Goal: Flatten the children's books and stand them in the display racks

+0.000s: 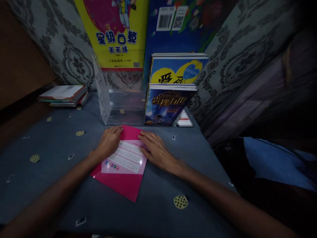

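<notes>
A glossy pink book (121, 185) lies on the table in front of the clear stand, turned at a slight angle. Its cover has a pale printed panel with text that appears upside down. My left hand (109, 142) is closed on the book's upper left edge, fingers pointing at its far corner. On the opposite side, my right hand (157, 150) holds the upper right edge, its thumb over the cover. Parts of both side edges are hidden under the fingers.
Beyond the book stands a clear acrylic rack (102, 96). It bears a yellow workbook (114, 43), a large blue book (173, 39) and smaller books (165, 105) in front. A book stack (64, 94) lies at the back left. Patterned curtains (76, 59) hang behind.
</notes>
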Available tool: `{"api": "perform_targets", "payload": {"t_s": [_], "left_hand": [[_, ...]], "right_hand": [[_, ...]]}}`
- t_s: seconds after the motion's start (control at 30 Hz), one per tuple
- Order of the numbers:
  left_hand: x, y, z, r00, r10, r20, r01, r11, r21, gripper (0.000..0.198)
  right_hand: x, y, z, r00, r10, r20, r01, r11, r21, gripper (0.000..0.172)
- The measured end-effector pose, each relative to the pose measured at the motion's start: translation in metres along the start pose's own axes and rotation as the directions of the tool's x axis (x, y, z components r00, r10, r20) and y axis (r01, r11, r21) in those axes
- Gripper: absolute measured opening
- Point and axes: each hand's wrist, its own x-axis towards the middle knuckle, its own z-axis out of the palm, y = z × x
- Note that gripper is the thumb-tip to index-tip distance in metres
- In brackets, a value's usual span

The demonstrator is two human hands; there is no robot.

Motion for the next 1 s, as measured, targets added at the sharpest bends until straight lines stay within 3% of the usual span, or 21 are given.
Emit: {"api": "perform_targets", "payload": {"t_s": [0.13,0.3,0.43,0.6,0.7,0.8,0.9,1.0], "left_hand": [[-0.002,0.000,0.002,1.000,0.013,-0.018,-0.013,1.000,0.012,0.036],[-0.003,0.000,0.005,0.999,0.004,-0.042,-0.005,1.000,-0.015,0.035],[-0.004,-0.011,0.001,0.997,0.071,-0.039,-0.074,0.993,-0.088,0.037],[-0.015,-0.022,-0.026,0.985,0.158,0.062,-0.145,0.973,-0.178,0.038],[-0.026,0.000,-0.044,0.987,0.092,0.134,-0.079,0.992,-0.096,0.037],[-0.039,0.045,-0.052,0.981,0.066,0.180,-0.058,0.997,-0.050,0.035],[-0.050,0.088,-0.049,0.982,0.077,0.173,-0.086,0.995,0.044,0.035],[-0.054,0.112,-0.042,0.984,0.067,0.168,-0.095,0.981,0.168,0.032]], "right_hand": [[-0.006,0.024,0.009,0.997,0.071,-0.033,-0.071,0.997,0.010,0.043],[-0.022,0.038,0.006,0.986,0.085,-0.143,-0.066,0.989,0.133,0.034],[-0.026,0.028,-0.002,0.979,0.082,-0.184,-0.042,0.977,0.210,0.028],[-0.030,0.002,-0.008,0.993,0.049,-0.106,-0.005,0.924,0.382,0.028],[-0.029,-0.005,-0.004,0.994,0.077,-0.075,-0.030,0.867,0.497,0.030],[-0.028,0.000,0.003,0.977,0.193,-0.085,-0.105,0.793,0.601,0.031],[-0.026,0.008,0.009,0.958,0.268,-0.105,-0.121,0.706,0.698,0.030],[-0.026,0.011,0.010,0.951,0.285,-0.116,-0.113,0.674,0.730,0.030]]}}
